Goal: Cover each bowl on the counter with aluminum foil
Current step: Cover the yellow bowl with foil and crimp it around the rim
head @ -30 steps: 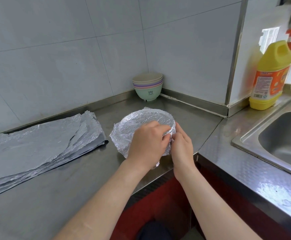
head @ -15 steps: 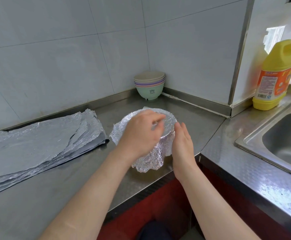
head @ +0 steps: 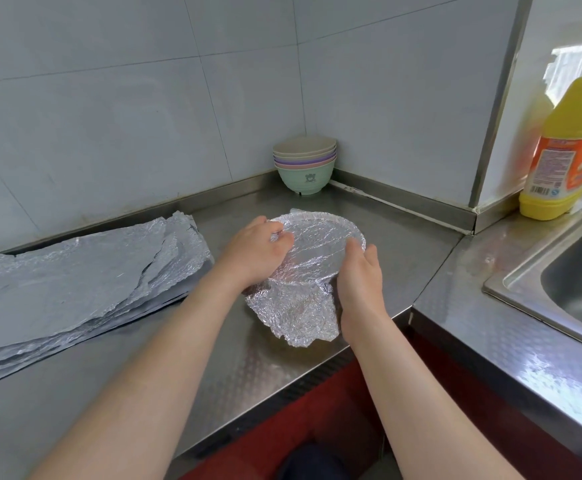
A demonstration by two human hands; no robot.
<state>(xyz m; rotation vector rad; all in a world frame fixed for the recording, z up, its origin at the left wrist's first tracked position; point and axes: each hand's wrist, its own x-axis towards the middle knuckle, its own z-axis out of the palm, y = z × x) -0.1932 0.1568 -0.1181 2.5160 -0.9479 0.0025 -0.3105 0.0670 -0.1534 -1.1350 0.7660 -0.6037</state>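
1. Landmark: stack of bowls (head: 305, 168) in the tiled corner, bare and not yet wrapped.
2. Foil-covered bowl (head: 320, 244) sits on the steel counter (head: 213, 358) in front of the stack, toward the person. Foil is stretched flat over its mouth.
3. Left hand (head: 256, 252) cups the bowl's left rim, fingers curled over the edge onto the foil. Likely pinning the sheet so it holds its crimp.
4. Right hand (head: 360, 275) is flat, fingers straight against the bowl's right wall, gripping nothing. Judged to be smoothing foil down the side.
5. Loose foil flap (head: 296, 317) splays on the counter on the bowl's near side, untucked. This bowl looks nearly done.
6. Pile of foil sheets (head: 75, 282) lies left of the stack and nearer the person, within reach for the next bowl.
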